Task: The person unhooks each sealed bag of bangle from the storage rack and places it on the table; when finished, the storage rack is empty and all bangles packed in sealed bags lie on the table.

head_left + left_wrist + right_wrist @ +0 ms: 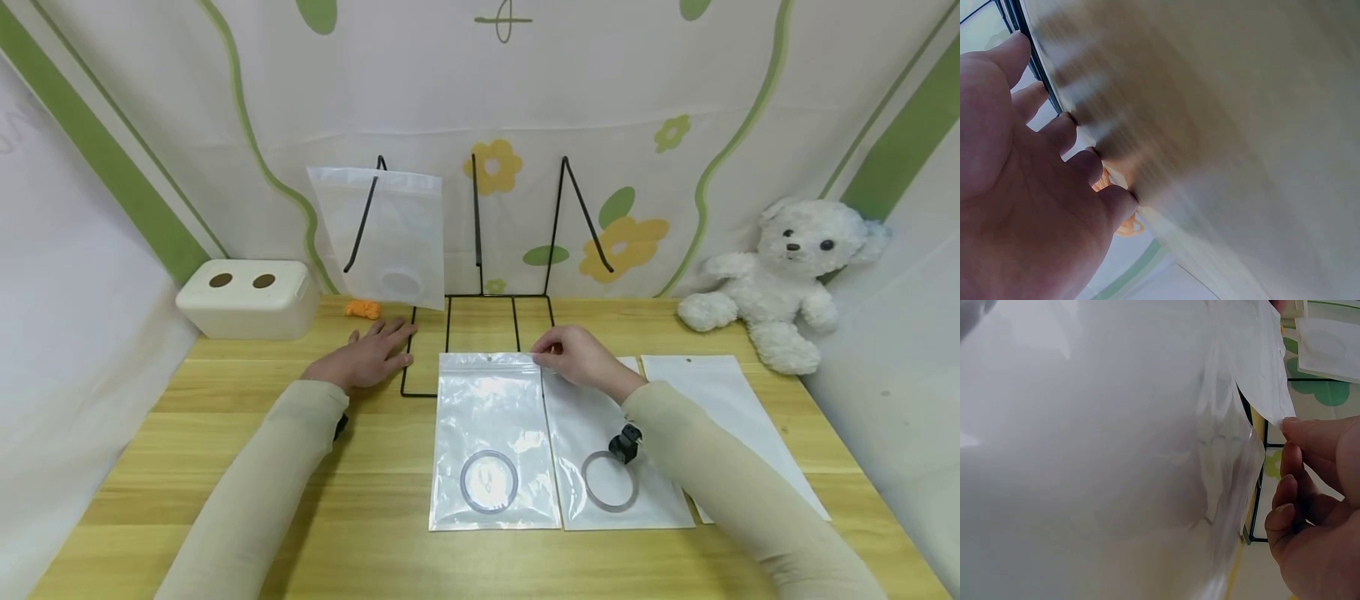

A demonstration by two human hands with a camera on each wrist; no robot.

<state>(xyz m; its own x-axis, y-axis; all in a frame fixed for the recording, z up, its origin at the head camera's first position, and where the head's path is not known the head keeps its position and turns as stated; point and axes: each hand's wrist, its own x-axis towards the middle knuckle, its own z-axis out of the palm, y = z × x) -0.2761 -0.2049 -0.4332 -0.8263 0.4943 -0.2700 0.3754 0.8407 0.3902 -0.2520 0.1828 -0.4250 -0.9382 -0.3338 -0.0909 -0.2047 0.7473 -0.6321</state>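
My right hand (576,358) pinches the upper right corner of a clear-fronted zip bag (468,417) between thumb and fingertips; a ring-shaped item shows in its lower half. In the right wrist view the bag's top edge (1272,394) bends up toward the thumb. My left hand (367,354) rests on the table, fingers spread, fingertips at the left side of a black wire rack (405,367). From the rack's left hook hangs another white zip bag (397,242). A second bag with a ring (600,492) lies beside the pinched one, partly under my right forearm.
A third white bag (720,400) lies further right. At the back left stands a white box with two round holes (247,312), with a small orange item (363,309) near it. A white teddy bear (780,283) sits at the back right against the patterned curtain.
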